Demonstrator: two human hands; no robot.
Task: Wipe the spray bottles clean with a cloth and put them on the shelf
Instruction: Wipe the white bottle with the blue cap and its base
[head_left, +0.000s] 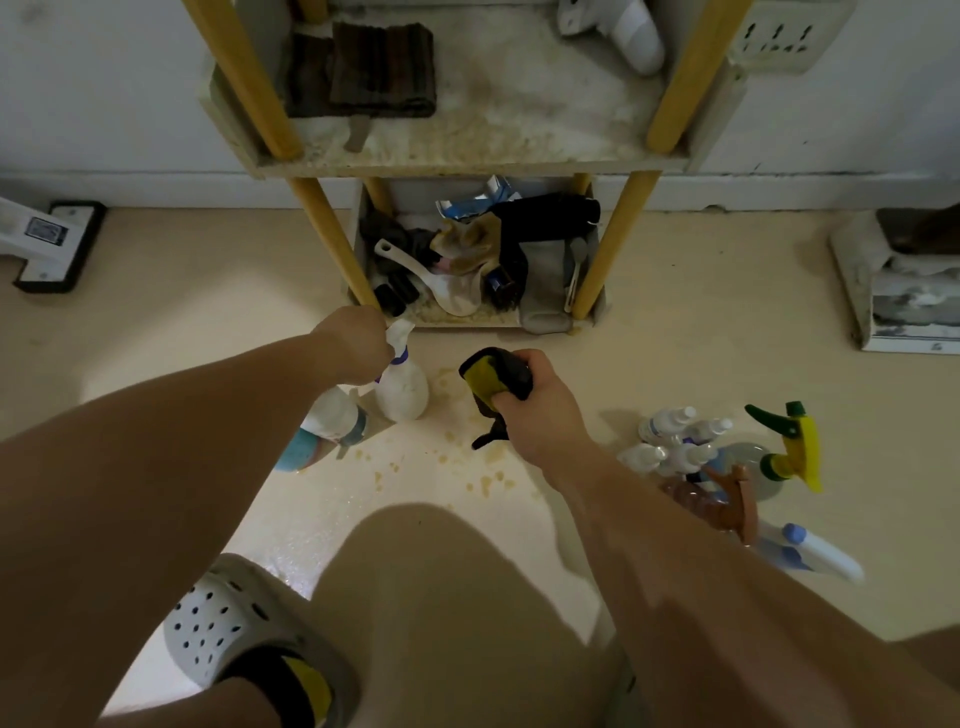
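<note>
Left hand (358, 340) gripped the trigger head of a white spray bottle (402, 389), upright just before the shelf (467, 166). Right hand (540, 405) clutched a yellow-black cloth (493, 382), near but apart. A cluster of bottles (675, 441) waited on the floor (675, 312); most work apparently remained.

dim light, stained cream floor (701, 322), white wall (104, 93) with a socket (774, 39).

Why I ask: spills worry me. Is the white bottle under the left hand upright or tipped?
Upright: the white spray bottle stands on the floor, left hand gripping its head.
</note>
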